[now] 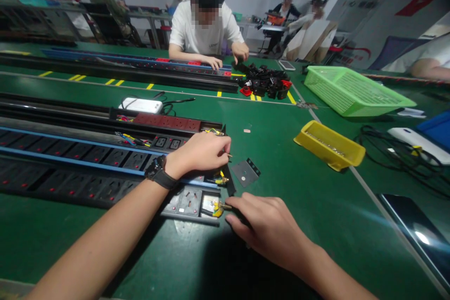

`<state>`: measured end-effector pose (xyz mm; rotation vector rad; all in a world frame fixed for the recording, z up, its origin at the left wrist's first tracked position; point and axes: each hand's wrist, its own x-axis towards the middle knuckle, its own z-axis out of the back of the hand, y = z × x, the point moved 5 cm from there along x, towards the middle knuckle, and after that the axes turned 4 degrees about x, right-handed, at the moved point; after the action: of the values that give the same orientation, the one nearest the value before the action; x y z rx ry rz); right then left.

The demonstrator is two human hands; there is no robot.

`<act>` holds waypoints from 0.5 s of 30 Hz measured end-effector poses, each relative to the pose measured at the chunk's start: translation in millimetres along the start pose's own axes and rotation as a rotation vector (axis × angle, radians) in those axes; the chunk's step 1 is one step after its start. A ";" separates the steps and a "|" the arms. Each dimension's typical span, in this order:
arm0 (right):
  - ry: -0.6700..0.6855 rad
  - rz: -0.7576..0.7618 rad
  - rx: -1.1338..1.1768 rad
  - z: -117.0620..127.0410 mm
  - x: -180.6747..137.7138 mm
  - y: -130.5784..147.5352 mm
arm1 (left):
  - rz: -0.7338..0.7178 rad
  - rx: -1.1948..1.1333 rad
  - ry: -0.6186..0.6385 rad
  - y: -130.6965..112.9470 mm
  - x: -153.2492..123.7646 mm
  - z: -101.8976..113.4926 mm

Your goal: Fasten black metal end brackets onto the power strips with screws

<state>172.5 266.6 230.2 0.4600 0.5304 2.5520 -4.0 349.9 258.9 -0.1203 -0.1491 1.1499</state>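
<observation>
My left hand, with a black watch on its wrist, is closed over the ends of the power strips; a small brass-coloured tip shows at its fingers, its kind unclear. My right hand is closed at the open end of the nearest power strip. A thin brass-coloured metal piece sticks out from its fingertips and meets the yellow-and-green wires. Between the hands, further right, lies a dark metal end plate with holes. Beside the nearest strip is a blue-edged strip.
A yellow bin of small metal parts and a green basket stand at the right. A phone lies at the right edge. Opposite, a co-worker handles a strip near a pile of black parts.
</observation>
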 end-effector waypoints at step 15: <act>0.014 0.022 0.052 -2.4 -0.3 5.0 | -0.002 -0.051 0.030 -0.8 0.6 2.4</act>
<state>169.8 261.8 230.2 0.4687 0.6016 2.5697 -3.5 350.2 261.5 -0.1825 -0.1520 1.1418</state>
